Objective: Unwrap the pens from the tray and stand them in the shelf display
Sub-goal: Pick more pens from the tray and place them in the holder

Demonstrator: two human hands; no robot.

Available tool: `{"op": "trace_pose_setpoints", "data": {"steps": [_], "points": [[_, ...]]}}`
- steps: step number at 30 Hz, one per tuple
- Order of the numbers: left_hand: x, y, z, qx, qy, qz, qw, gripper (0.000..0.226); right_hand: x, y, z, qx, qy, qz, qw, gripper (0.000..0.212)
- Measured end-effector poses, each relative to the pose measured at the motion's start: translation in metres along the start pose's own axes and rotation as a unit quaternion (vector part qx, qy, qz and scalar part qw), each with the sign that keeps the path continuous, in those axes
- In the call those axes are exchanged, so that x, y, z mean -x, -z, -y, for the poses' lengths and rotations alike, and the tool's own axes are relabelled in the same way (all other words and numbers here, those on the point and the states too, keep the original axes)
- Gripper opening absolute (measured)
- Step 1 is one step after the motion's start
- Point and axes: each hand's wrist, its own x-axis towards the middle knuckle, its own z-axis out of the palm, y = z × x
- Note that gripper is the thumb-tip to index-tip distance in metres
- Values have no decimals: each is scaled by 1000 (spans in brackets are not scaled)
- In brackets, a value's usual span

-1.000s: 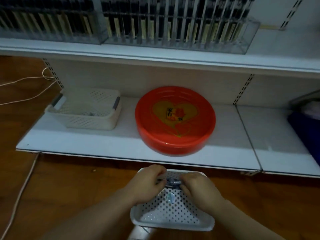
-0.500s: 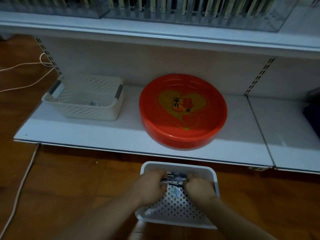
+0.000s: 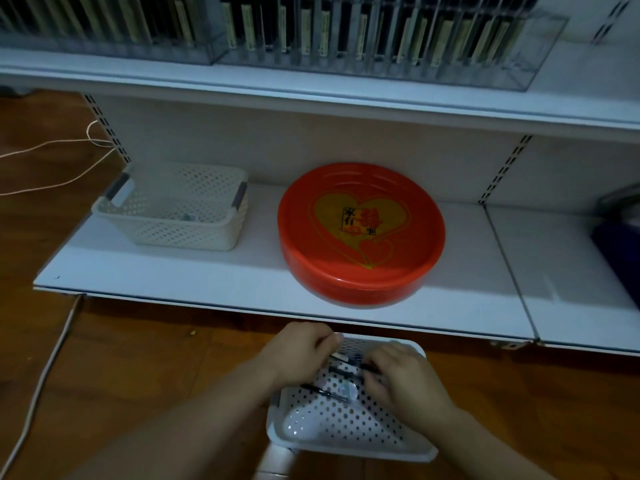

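Note:
A white perforated tray (image 3: 346, 424) lies on the wooden floor below the bottom shelf. Over its far end, my left hand (image 3: 301, 353) and my right hand (image 3: 407, 381) hold a small bunch of dark pens (image 3: 346, 367) between them. The left fingers pinch one end and the right fingers curl round the other. One more dark pen (image 3: 322, 392) lies loose on the tray's floor beside a bit of clear wrap (image 3: 346, 391). The clear shelf display (image 3: 363, 39) with rows of standing pens sits on the upper shelf.
A red round tray (image 3: 360, 237) with a heart design and a white lattice basket (image 3: 173, 209) stand on the bottom shelf (image 3: 242, 282). A pale cable (image 3: 45, 372) runs along the floor at the left. A dark blue object (image 3: 620, 244) sits at the right edge.
My hands have drawn slightly apart over the tray, and the pens now show separately. One pen lies loose on the tray. The camera has tilted up, so more of the upper display shows.

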Motion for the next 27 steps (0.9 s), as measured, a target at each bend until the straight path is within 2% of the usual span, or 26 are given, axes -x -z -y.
{"op": "trace_pose_setpoints", "data": {"steps": [4,7,9,11,13,15,22,27], "points": [[0,14,-21,79,-29,-11,996,32,1,27,1,-63,-15,-60,996,21],[1,24,-30,214,-12,-17,977,21,3,53,-8,-148,-94,-87,981,20],[2,30,-35,271,-13,-17,962,14,1,75,-9,-259,-173,-102,945,13],[4,33,-39,296,-20,-6,955,13,-3,97,-3,-376,-215,-112,894,16],[6,32,-45,308,-24,16,951,13,-9,114,5,-466,-219,-124,848,20],[8,28,-53,304,-28,40,951,13,-17,128,13,-511,-195,-146,824,19],[14,13,-86,336,-60,100,935,16,-32,153,33,-518,-144,-181,823,35],[15,19,-98,338,-82,54,936,10,-32,170,32,-513,-118,-199,826,47]]}}
